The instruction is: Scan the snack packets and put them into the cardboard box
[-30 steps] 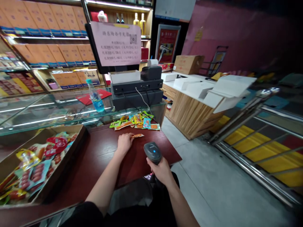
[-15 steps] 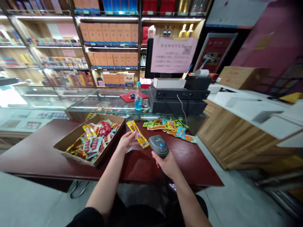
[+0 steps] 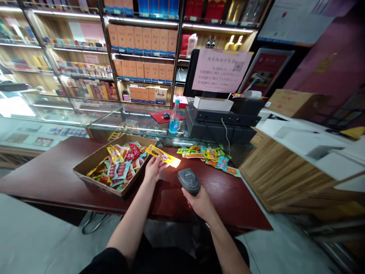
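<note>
Between the fingers of my left hand (image 3: pixel 154 169) is a yellow sausage packet (image 3: pixel 163 155), held tilted above the table with its right end brightly lit. My right hand (image 3: pixel 199 202) is wrapped round the handle of a grey barcode scanner (image 3: pixel 189 181), whose head points toward the packet from a short distance. An open cardboard box (image 3: pixel 125 191) full of wrapped snack sausages stands left of my left hand. Beyond the scanner lies a loose pile of snack packets (image 3: pixel 211 153) in green, yellow and blue wrappers.
Under everything is a dark red table (image 3: pixel 57 167). Behind it stand a glass display counter (image 3: pixel 134 121), a bottle of blue drink (image 3: pixel 174 118), a black cash drawer (image 3: pixel 219 130) and a monitor with a pink notice (image 3: pixel 221 70). A wood-sided counter (image 3: pixel 281 171) borders the right.
The yellow packet has turned flatter, and a bright light now falls on its right end. The blue light on the scanner's top no longer shows. The view has shifted slightly.
</note>
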Tool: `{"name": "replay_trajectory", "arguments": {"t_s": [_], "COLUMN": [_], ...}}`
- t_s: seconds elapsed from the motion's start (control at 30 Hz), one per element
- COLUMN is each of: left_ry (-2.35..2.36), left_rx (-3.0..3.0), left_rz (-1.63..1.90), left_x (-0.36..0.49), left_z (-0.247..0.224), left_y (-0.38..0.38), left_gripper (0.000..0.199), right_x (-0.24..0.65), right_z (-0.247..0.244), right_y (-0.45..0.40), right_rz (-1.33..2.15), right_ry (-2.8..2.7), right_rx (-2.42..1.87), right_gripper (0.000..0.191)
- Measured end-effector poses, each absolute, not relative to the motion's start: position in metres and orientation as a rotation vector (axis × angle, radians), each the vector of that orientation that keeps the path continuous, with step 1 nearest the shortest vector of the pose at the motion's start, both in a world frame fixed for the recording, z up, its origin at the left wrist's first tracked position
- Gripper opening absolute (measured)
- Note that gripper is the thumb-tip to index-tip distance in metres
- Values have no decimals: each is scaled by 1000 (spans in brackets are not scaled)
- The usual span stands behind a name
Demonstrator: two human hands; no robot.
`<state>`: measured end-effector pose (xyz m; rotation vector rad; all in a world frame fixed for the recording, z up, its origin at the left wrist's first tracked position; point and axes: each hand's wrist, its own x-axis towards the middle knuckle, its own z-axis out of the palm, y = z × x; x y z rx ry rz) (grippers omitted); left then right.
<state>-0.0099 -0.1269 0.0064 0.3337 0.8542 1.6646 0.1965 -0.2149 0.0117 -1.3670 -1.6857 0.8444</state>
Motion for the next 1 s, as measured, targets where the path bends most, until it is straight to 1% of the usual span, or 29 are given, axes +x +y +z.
{"name": "replay_trajectory", "arguments": {"t_s": [0.43, 0.6, 0.73, 0.87, 1.0], "left_ry": [860, 850, 853, 802, 692], "left_rx": [382, 379, 353, 272, 134], "left_rz": [1684, 1687, 1694, 1756, 1956], "left_x": [-15, -17, -19, -36, -77], "left_z": [8, 9, 13, 30, 59], "left_y": [-131, -135, -141, -146, -149], "left_gripper": [22, 23, 20, 18, 15], "right_x": [191, 188, 185, 177, 161], "right_z": [14, 20, 20, 17, 17], "right_y": [-218, -222, -223, -220, -216], "right_rz": [859, 888, 957, 1015, 1058], "right_ry": [-1683, -1685, -1668, -1658, -1691], "right_rx": [-1355, -1378, -1382, -1364, -1334], "right_gripper": [35, 37, 37, 35, 36]}}
